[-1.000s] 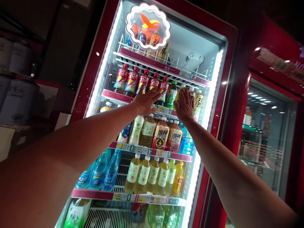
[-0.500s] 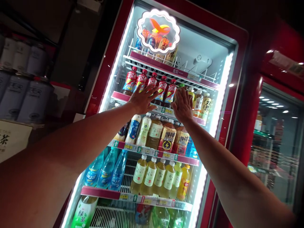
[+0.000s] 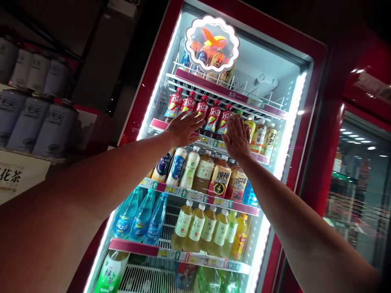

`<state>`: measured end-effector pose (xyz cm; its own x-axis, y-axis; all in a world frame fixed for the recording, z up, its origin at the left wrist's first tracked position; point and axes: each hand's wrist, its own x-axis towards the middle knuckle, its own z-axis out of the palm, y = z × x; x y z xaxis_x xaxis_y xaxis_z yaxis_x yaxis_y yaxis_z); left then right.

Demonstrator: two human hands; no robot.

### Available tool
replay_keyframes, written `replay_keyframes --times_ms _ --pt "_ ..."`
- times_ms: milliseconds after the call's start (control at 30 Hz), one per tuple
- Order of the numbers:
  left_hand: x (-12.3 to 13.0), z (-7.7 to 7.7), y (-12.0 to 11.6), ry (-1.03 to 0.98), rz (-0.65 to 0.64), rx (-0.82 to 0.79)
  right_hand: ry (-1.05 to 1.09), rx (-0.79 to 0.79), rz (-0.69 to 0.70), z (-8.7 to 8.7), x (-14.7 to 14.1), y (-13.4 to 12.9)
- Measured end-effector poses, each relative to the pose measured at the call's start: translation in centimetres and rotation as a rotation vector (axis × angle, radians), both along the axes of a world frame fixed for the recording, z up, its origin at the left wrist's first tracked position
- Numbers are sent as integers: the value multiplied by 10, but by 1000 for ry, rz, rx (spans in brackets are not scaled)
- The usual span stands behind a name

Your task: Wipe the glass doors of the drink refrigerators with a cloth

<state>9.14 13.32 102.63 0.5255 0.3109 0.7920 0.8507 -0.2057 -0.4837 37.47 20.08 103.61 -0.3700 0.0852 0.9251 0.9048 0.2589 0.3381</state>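
Note:
Both arms reach forward to a lit drinks fridge (image 3: 150, 75) with a red frame. My left hand (image 3: 183, 129) is open, fingers stretched to the right, in front of the red-labelled bottles (image 3: 213, 118) on the second shelf. Palm forward, my right hand (image 3: 237, 139) points upward with its fingers out, covering part of a green-capped bottle (image 3: 239, 112). Neither hand holds anything. A glowing scalloped sign (image 3: 218, 42) hangs at the top, seemingly on the glass door. Whether the palms touch the glass, I cannot tell.
Lower shelves hold brown tea bottles (image 3: 220, 177), blue bottles (image 3: 156, 221) and pale yellow bottles (image 3: 197, 224). Grey canisters (image 3: 55, 126) stand on a rack at the left. Another red-framed glass cabinet (image 3: 339, 122) is at the right.
The fridge and its surroundings have shifted slightly right in view. Both hands stay nearly in place in the picture, still stretched out.

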Motion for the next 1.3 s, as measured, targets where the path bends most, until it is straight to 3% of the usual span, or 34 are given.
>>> replay_keyframes --times_ms 67,167,233,333,433,500,633,733,933,1033,1200,1300 --pt "-11 6 2 3 -7 -3 60 2 7 9 -3 4" --pt "-30 14 6 -41 -36 10 251 1 35 20 -30 10" --pt "-38 15 9 -89 -59 15 306 -5 45 18 -54 9" --pt "-42 9 11 -138 -72 28 180 7 68 5 -77 -1" --pt "-42 3 11 -145 -46 41 58 -3 55 -4 -76 -11" --pt "-43 2 10 -131 -27 34 39 -18 38 0 -69 -12" --pt "-49 5 8 -95 -34 26 169 -16 65 18 -71 -5" --pt "-52 7 9 -89 -45 31 246 -22 56 20 -83 -4" --pt "-56 7 5 -74 -69 28 -61 -1 20 -1 -71 -21" --pt "-63 8 0 -35 -70 14 -66 -9 30 4 -66 -19" --pt "-73 6 -4 -33 -48 0 215 26 76 25 -100 -1" --pt "-73 3 -3 -59 -37 -6 196 42 50 21 -123 -1"
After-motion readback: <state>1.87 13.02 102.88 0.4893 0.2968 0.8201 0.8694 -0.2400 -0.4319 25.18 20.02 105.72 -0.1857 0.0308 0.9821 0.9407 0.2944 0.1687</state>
